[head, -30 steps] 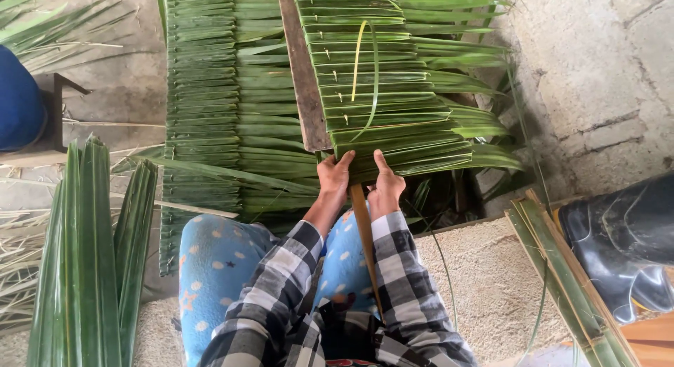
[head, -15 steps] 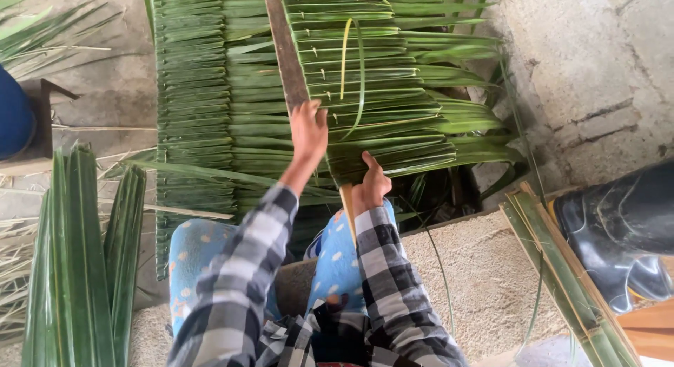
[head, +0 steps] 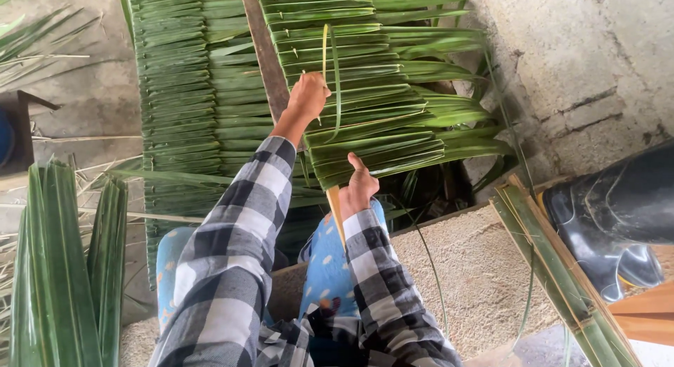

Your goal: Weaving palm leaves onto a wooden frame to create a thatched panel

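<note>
The left hand (head: 307, 96) is raised and closed on a thin pale-green leaf strip (head: 326, 54) that loops upward from its fingers. The right hand (head: 359, 186), lower and nearer the body, presses the near edge of the folded green palm-leaf thatch panel (head: 365, 121) (thumb out, holding nothing I can make out). Between the hands runs a brown wooden slat (head: 263, 51). Far right of them stands a black rubber boot (head: 611, 219); to the left lie loose green palm fronds (head: 60, 269).

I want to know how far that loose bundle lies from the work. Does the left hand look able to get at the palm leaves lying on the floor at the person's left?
Probably yes. The left hand is up on the woven leaf panel, but nothing stands between it and the leaf bundle beside the left knee.
</note>
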